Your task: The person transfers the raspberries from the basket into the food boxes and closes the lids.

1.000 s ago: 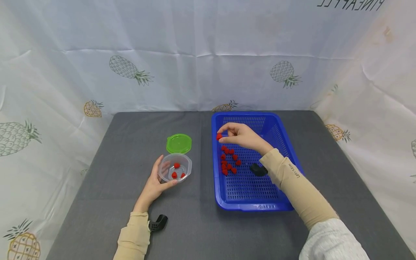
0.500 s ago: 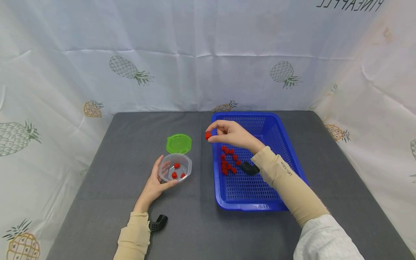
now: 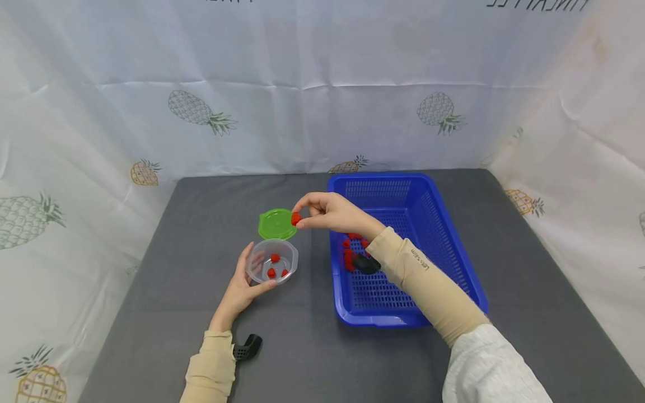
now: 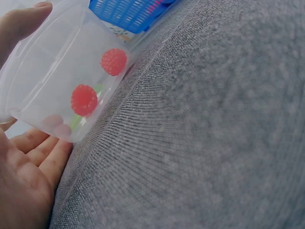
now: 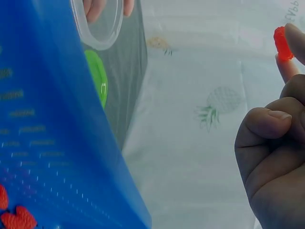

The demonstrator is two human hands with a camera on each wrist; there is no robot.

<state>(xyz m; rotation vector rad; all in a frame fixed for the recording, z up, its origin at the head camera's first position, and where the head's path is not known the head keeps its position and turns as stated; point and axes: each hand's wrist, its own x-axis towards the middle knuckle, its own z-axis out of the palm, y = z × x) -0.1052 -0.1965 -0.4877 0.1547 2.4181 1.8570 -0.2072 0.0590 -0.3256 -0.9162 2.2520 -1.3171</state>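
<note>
My left hand (image 3: 243,290) holds a clear plastic tub (image 3: 285,249) on the grey cloth, thumb at the near rim and fingers round its left side. In the tub lie a few red raspberries (image 3: 275,258), two of them showing through the wall in the left wrist view. Between thumb and forefinger, my right hand (image 3: 332,214) pinches another raspberry (image 3: 295,219). In the head view that berry overlaps the right edge of a green lid (image 3: 275,225), just behind the tub. The right wrist view shows the pinched raspberry (image 5: 282,43) in the air.
A blue perforated basket (image 3: 393,320) stands at the right with several raspberries (image 3: 347,258) along its left side, partly hidden by my right arm. A white pineapple-print sheet (image 3: 282,129) hangs behind and beside the grey-covered table (image 3: 307,358).
My right hand has carried the raspberry leftward, from over the basket's left rim to beside the green lid. The left hand and the tub stay in place.
</note>
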